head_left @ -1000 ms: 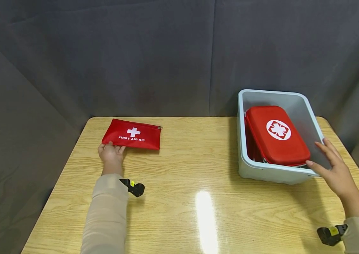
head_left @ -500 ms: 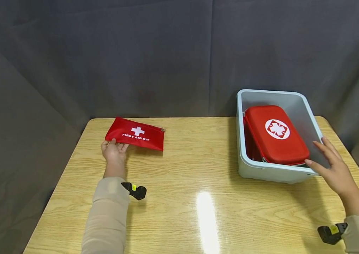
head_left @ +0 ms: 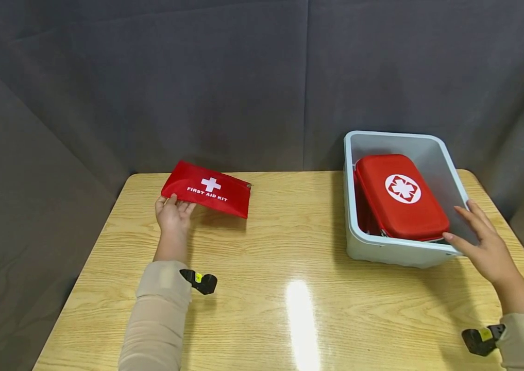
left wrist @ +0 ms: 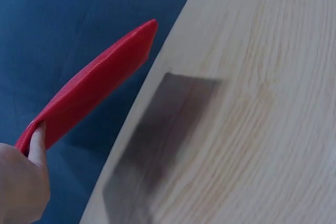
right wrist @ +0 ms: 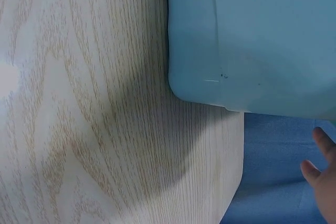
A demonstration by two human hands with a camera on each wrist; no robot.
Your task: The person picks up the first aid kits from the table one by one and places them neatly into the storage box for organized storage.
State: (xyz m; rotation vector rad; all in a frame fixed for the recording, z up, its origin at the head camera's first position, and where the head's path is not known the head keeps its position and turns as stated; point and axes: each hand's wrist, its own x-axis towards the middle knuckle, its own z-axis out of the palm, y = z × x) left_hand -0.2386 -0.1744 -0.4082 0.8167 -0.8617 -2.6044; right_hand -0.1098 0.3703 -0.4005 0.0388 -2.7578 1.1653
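Note:
My left hand (head_left: 173,219) pinches the near-left edge of a flat red first aid pouch (head_left: 226,193) marked with a white cross. The pouch (left wrist: 97,85) is raised and tilted, its shadow falling on the tabletop in the left wrist view. At the right stands a light grey-blue plastic bin (head_left: 393,255). Inside it a red hard-shell first aid case (head_left: 379,180) with a white round emblem lies slanted. My right hand (head_left: 491,247) rests at the bin's near-right corner with fingers spread. In the right wrist view only some fingers (right wrist: 321,139) show, beside the bin's wall (right wrist: 262,51).
A light wood table (head_left: 252,288) carries everything, with a bright glare streak near its front middle. Dark grey cloth (head_left: 215,87) hangs behind the back edge and along the sides. More red stuff, hard to make out, shows under the case in the bin.
My left hand has lifted the pouch off the table and moved it a little to the right, tilting its far-left corner up. The right hand and bin stay nearly in place.

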